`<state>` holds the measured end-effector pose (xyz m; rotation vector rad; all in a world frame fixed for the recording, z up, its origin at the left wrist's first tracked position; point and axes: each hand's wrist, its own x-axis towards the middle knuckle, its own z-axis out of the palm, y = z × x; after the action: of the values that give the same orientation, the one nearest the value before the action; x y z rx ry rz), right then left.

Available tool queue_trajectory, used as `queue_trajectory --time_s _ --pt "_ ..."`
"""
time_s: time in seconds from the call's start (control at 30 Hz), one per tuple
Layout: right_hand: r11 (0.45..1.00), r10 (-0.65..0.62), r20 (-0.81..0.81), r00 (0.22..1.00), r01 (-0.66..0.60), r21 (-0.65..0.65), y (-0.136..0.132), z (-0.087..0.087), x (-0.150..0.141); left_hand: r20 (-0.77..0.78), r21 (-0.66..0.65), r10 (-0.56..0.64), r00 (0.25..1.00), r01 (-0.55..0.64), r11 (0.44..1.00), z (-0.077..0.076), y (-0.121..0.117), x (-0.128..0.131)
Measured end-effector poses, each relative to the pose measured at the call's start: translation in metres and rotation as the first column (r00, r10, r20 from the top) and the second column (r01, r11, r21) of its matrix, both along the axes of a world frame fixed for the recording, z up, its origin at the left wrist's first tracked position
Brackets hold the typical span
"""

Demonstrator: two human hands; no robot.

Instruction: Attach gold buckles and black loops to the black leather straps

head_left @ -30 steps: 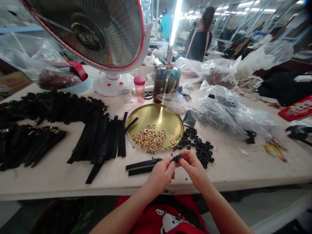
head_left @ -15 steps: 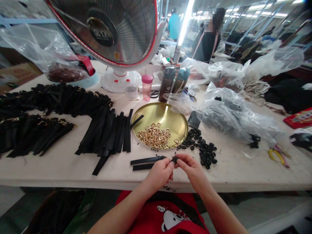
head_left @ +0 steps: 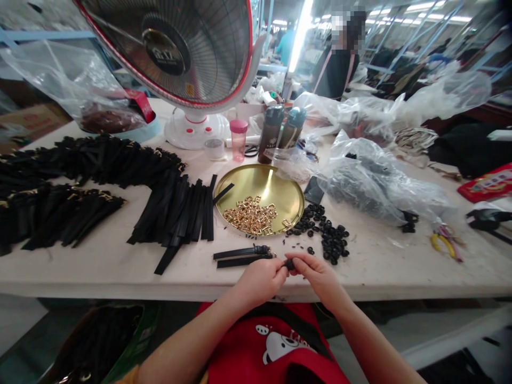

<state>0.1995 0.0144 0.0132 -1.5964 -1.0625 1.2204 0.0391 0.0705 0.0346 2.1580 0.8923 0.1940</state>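
Note:
My left hand and my right hand meet just above the table's front edge. Their fingertips pinch a small black piece from both sides; it resembles the black loops piled to the right, but fingers cover part of it. Beside my left hand lie two short black straps, the rear one with a small gold buckle at its right end. Behind my hands, a round gold tray holds a heap of gold buckles.
Loose black straps lie left of the tray, one reaching over its rim. Bundles of buckled straps fill the left side. Behind stand a round heater, a pink cup and dark bottles. Plastic bags and yellow-handled pliers are right.
The small black piece stays between my fingertips, which have shifted their grip slightly. The front strap's right end shows more beside my left hand. The whole view has tilted a little.

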Motion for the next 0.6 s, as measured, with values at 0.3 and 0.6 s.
queue_trajectory --time_s 0.3,0.6 --pt "0.97 0.237 -0.045 0.97 -0.239 -0.05 -0.002 0.007 0.011 0.038 -0.141 -0.079 0.996 0.083 0.987 0.001 -0.003 -0.002" --pt "0.969 0.213 -0.188 0.959 -0.232 -0.081 0.002 0.01 -0.001 0.072 -0.493 -0.052 0.996 0.081 0.866 0.007 0.011 -0.007"
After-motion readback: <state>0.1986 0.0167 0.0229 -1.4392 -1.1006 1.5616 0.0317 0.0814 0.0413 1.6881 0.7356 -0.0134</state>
